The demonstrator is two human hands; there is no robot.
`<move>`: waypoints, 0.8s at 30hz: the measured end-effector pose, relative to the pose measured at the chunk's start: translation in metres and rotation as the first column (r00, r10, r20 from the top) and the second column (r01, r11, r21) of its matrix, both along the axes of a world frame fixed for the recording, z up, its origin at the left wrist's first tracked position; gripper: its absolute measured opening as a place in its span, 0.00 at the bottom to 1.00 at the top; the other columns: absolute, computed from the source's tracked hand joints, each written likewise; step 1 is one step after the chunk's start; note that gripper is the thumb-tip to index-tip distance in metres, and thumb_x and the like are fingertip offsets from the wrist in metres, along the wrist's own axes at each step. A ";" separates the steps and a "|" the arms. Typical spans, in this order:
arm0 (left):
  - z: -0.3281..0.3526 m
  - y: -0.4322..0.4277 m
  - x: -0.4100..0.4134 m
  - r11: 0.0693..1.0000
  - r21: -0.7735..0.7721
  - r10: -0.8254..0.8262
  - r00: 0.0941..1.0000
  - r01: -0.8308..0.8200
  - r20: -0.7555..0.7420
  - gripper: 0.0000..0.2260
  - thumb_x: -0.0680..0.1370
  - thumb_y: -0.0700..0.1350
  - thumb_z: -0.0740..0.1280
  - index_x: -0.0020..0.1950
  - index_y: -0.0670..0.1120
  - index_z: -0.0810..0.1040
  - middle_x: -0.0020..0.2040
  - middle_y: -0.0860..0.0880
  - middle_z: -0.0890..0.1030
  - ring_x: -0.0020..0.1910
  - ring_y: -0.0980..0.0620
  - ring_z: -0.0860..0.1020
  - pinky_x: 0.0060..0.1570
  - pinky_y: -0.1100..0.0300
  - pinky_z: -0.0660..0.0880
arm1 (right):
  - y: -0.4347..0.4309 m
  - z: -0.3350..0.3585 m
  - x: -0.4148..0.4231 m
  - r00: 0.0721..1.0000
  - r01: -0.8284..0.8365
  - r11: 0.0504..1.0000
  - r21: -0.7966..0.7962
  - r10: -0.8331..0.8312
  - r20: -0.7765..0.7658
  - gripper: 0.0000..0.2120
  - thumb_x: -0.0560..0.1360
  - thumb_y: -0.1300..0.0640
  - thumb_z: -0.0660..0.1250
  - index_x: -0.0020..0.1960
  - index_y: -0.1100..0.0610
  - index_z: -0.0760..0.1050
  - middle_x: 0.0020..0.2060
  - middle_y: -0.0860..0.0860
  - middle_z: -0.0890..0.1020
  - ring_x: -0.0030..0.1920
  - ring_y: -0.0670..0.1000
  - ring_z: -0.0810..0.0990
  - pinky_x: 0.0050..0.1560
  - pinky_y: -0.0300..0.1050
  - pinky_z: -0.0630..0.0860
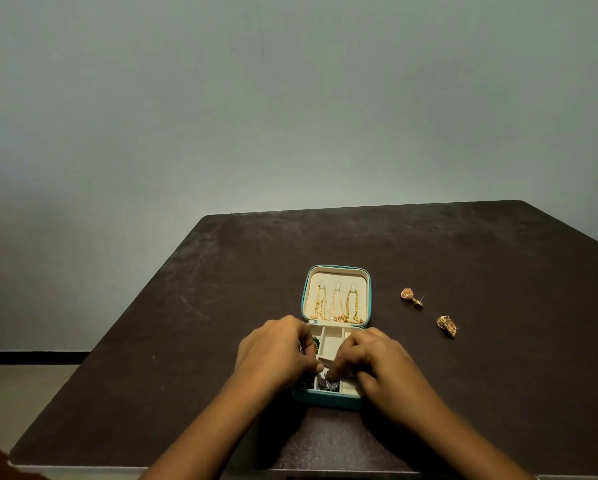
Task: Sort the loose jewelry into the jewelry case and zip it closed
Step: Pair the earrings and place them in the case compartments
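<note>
Jewelry case (337, 268) open, chains (337, 306) in lid; left hand (273, 351), right hand (377, 362) pinch a dark trinket (328, 383) into it; two earrings (411, 296) (right of case) and zipping remain.

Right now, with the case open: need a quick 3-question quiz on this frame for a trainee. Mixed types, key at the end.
1. True or false: the left hand and right hand are both over the open jewelry case.
2. How many gold earrings lie loose on the table, to the right of the case? A: one. B: two. C: four.
3. Fill in: ___ gold chains hang inside the lid.

Key: 1 true; 2 B; 3 three.
</note>
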State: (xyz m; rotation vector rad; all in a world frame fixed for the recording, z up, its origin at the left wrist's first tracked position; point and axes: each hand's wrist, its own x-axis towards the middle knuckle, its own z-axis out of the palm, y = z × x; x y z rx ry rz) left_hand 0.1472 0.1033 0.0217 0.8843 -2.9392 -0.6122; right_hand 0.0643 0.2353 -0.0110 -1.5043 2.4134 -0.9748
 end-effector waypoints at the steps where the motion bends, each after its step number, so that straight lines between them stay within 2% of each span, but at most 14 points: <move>1: 0.000 0.000 0.000 1.000 -0.001 0.000 1.000 0.000 0.003 0.06 0.70 0.49 0.72 0.36 0.52 0.76 0.39 0.54 0.81 0.44 0.55 0.78 0.38 0.61 0.69 | 0.000 0.000 0.000 1.000 -0.004 1.000 -0.001 0.004 -0.008 0.18 0.71 0.68 0.62 0.45 0.48 0.83 0.41 0.40 0.74 0.49 0.43 0.69 0.50 0.35 0.67; 5: 0.001 -0.002 0.000 1.000 0.002 -0.011 1.000 0.011 0.005 0.07 0.70 0.48 0.72 0.37 0.52 0.74 0.41 0.55 0.80 0.45 0.54 0.78 0.40 0.61 0.68 | 0.000 -0.002 0.001 1.000 -0.011 1.000 -0.006 0.011 -0.017 0.14 0.73 0.65 0.63 0.46 0.49 0.82 0.44 0.43 0.76 0.52 0.44 0.70 0.53 0.39 0.68; 7: 0.002 -0.002 0.000 1.000 -0.005 -0.013 1.000 0.013 0.003 0.05 0.70 0.47 0.71 0.37 0.51 0.75 0.39 0.55 0.80 0.45 0.54 0.78 0.39 0.61 0.68 | 0.001 -0.003 0.000 1.000 -0.021 1.000 -0.018 0.021 -0.007 0.15 0.72 0.67 0.63 0.46 0.50 0.82 0.44 0.45 0.77 0.52 0.45 0.71 0.53 0.40 0.69; 9: 0.000 -0.003 0.000 1.000 -0.022 -0.010 1.000 0.009 -0.017 0.03 0.72 0.45 0.69 0.39 0.51 0.77 0.35 0.55 0.79 0.44 0.55 0.78 0.37 0.62 0.68 | 0.003 -0.003 -0.002 0.999 -0.028 0.997 -0.078 0.030 0.018 0.16 0.70 0.69 0.61 0.46 0.51 0.81 0.44 0.44 0.78 0.51 0.44 0.73 0.52 0.39 0.70; 11: 0.000 -0.003 0.001 0.999 -0.049 0.002 0.999 -0.004 -0.053 0.03 0.73 0.46 0.67 0.40 0.50 0.77 0.35 0.55 0.80 0.44 0.55 0.78 0.36 0.62 0.68 | 0.006 -0.002 -0.005 0.999 -0.036 0.986 -0.161 0.040 0.023 0.15 0.68 0.66 0.60 0.46 0.51 0.81 0.43 0.44 0.80 0.50 0.42 0.73 0.50 0.38 0.71; 13: 0.002 -0.002 0.001 0.996 -0.084 0.010 0.994 -0.019 -0.106 0.05 0.74 0.49 0.67 0.42 0.49 0.77 0.41 0.54 0.82 0.45 0.53 0.79 0.38 0.60 0.70 | 0.012 0.001 -0.010 0.998 -0.067 0.978 -0.196 0.062 -0.029 0.13 0.68 0.62 0.60 0.46 0.50 0.80 0.44 0.43 0.80 0.49 0.41 0.74 0.49 0.38 0.72; 15: 0.005 0.003 0.000 0.993 -0.118 0.007 0.984 -0.028 -0.179 0.07 0.75 0.52 0.66 0.43 0.50 0.76 0.43 0.53 0.81 0.45 0.52 0.78 0.39 0.60 0.70 | 0.023 0.004 -0.016 0.988 -0.123 0.974 -0.191 0.102 -0.116 0.12 0.69 0.60 0.62 0.47 0.48 0.79 0.44 0.42 0.80 0.49 0.41 0.74 0.47 0.38 0.73; 20: 0.008 0.020 -0.003 0.996 -0.084 -0.057 0.926 0.027 -0.373 0.06 0.75 0.53 0.65 0.41 0.53 0.74 0.38 0.56 0.77 0.39 0.57 0.75 0.34 0.63 0.67 | 0.064 0.004 -0.037 0.945 -0.193 0.966 -0.171 0.136 -0.299 0.08 0.73 0.53 0.60 0.49 0.44 0.75 0.46 0.39 0.77 0.49 0.38 0.75 0.46 0.33 0.73; 22: 0.006 0.028 -0.004 0.998 -0.042 -0.069 0.891 0.056 -0.449 0.05 0.75 0.51 0.66 0.41 0.52 0.75 0.38 0.56 0.78 0.37 0.58 0.75 0.35 0.62 0.69 | 0.083 0.001 -0.046 0.942 -0.168 0.969 -0.179 0.104 -0.319 0.07 0.75 0.49 0.60 0.49 0.45 0.76 0.45 0.39 0.77 0.48 0.38 0.76 0.46 0.34 0.74; 24: 0.003 0.035 -0.005 0.996 -0.010 -0.081 0.853 0.089 -0.516 0.04 0.75 0.49 0.67 0.41 0.52 0.76 0.36 0.56 0.77 0.36 0.57 0.74 0.38 0.61 0.70 | 0.097 -0.004 -0.056 0.951 -0.121 0.970 -0.211 0.052 -0.305 0.10 0.77 0.45 0.57 0.47 0.45 0.76 0.45 0.39 0.77 0.48 0.39 0.76 0.47 0.34 0.73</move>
